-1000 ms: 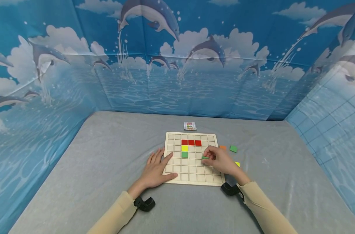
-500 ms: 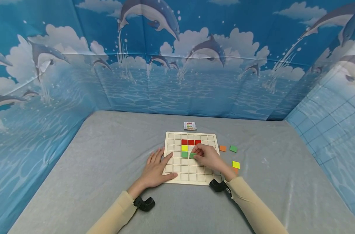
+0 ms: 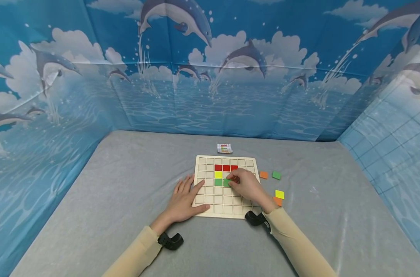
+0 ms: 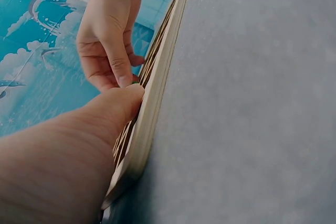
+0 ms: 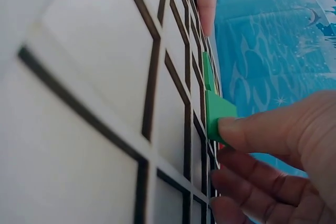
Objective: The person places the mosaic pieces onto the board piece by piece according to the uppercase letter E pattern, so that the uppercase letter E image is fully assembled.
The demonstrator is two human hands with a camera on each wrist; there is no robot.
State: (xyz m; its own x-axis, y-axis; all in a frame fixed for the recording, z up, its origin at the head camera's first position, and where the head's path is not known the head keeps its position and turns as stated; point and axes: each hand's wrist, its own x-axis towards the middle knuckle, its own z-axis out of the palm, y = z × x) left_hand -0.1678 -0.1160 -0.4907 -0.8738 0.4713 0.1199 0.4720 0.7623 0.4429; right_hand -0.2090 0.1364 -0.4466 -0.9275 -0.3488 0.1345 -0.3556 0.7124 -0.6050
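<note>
A wooden grid board [image 3: 218, 209] lies on the grey table, with a row of red tiles [image 3: 226, 168], a yellow tile [image 3: 218, 174] below and a green tile [image 3: 218, 182] under that. My right hand [image 3: 248, 186] pinches a second green tile [image 5: 218, 108] between thumb and fingers. In the right wrist view this tile stands slightly tilted at a cell beside the first green one. My left hand [image 3: 183, 198] rests over the board's left edge, fingers spread and straight. The left wrist view shows its thumb on the board's rim.
Right of the board lie an orange tile [image 3: 263, 175], a loose green tile [image 3: 276, 175], a yellow tile [image 3: 279, 194] and another orange tile [image 3: 277, 201]. Behind the board is a small pattern card [image 3: 225, 148]. A dolphin-print curtain [image 3: 203, 104] encloses the table's back and sides.
My right hand has carried the green tile leftward across the board and lowered it at the cell beside the other green tile. The left hand has stayed put.
</note>
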